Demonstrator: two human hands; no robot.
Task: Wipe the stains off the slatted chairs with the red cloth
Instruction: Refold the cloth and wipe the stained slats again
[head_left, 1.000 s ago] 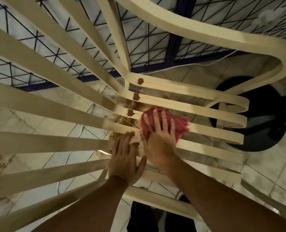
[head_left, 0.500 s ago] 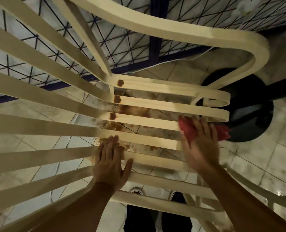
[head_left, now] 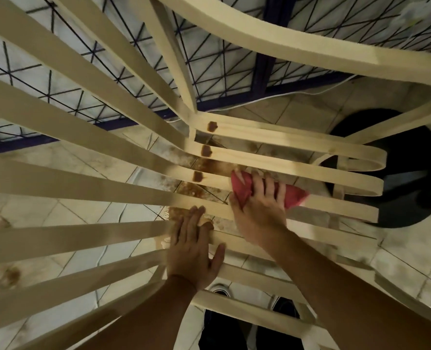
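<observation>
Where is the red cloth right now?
In the head view, the red cloth sits right of centre, pressed under the right hand onto a slat of the chair, just right of three brown stains.

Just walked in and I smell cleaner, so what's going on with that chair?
A person is wiping a pale slatted chair. The right hand presses a bunched red cloth against a seat slat, while the left hand lies flat on the slats nearer the person, apparently bracing. Three brown stains sit untouched on the slats, just left of the cloth, and the tiled floor beneath looks splattered brown too.
</observation>
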